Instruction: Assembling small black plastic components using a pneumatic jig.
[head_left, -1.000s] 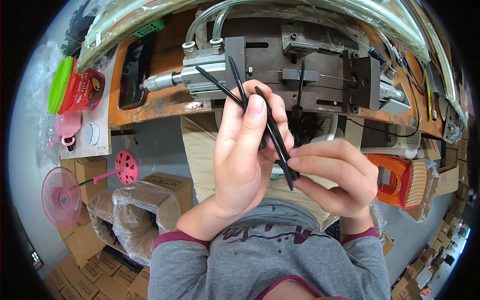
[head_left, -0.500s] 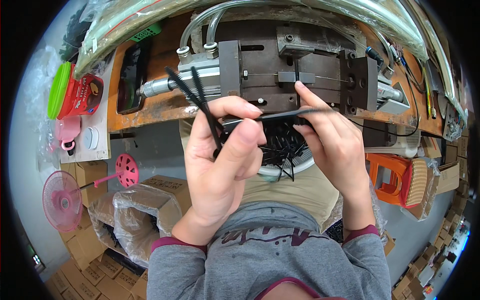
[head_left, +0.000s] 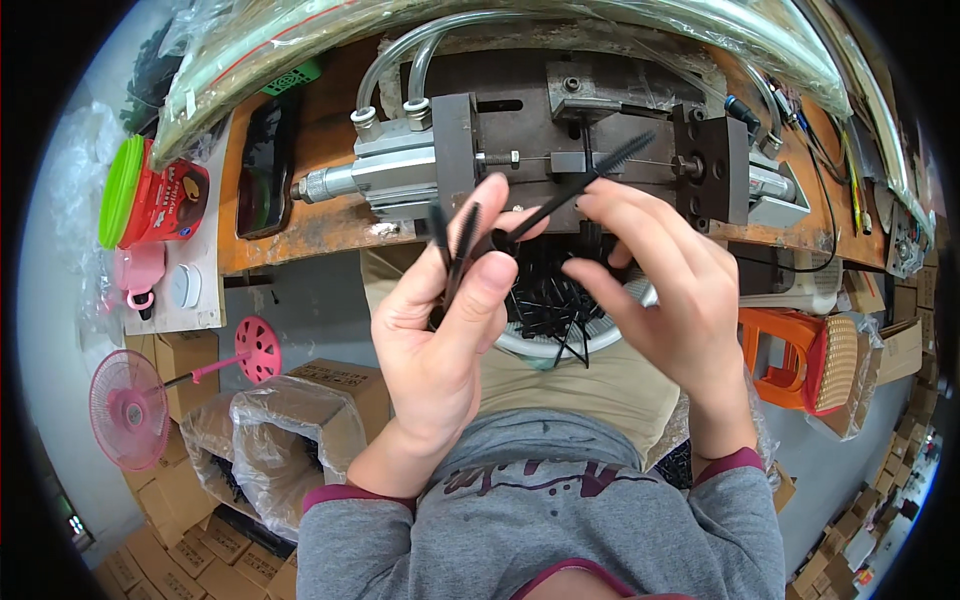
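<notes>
My left hand (head_left: 440, 310) is closed around several black mascara wands. Two bristled brush ends (head_left: 462, 243) stick up beside its fingers, and a longer mascara wand (head_left: 565, 200) slants up to the right from its fingertips. My right hand (head_left: 670, 275) has its fingers bent and apart, with the index fingertip close to that slanting wand. Between its thumb and index finger shows a dark upright rod (head_left: 590, 240), below a small grey metal block (head_left: 569, 163) on the machine. Beneath both hands, a white basin (head_left: 550, 349) holds a heap of black wands.
The dark metal machine (head_left: 525, 125) with air cylinders (head_left: 400, 170) and clear hoses spans the wooden bench. A phone (head_left: 268, 170) and a red tub (head_left: 180, 200) are at the left. A pink fan (head_left: 130, 408), a bagged carton (head_left: 300, 425) and an orange stool (head_left: 785, 360) stand around me.
The slanting wand has swung from nearly level to pointing up-right. My right index finger has drawn back from the grey block, and its fingers have parted. The left hand's other wands now stand more upright.
</notes>
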